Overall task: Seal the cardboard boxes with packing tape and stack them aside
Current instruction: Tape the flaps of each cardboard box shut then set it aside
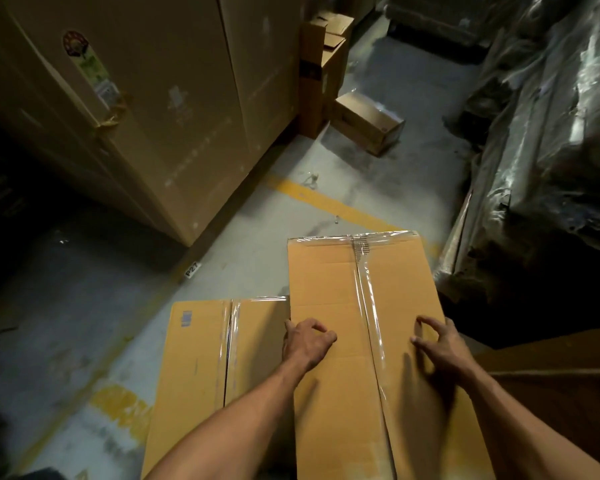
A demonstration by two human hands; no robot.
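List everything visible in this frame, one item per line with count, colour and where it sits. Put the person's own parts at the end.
taped box: 1, tan, centre foreground, clear tape along its seam and far edge, under both hands
lower taped box: 1, tan, left of and lower than the first, seam taped
small box: 1, brown, on the floor farther back
tall cartons: a stack, brown, upper left
narrow boxes: several, brown, behind the cartons, count unclear
plastic-wrapped load: 1, dark under clear film, right side
floor line: 1, yellow, diagonal on the grey floor
floor tag: 1, white, by the line
left hand: 1, on the top box's left edge, fingers curled
right hand: 1, fingertips on the top box, right of the tape
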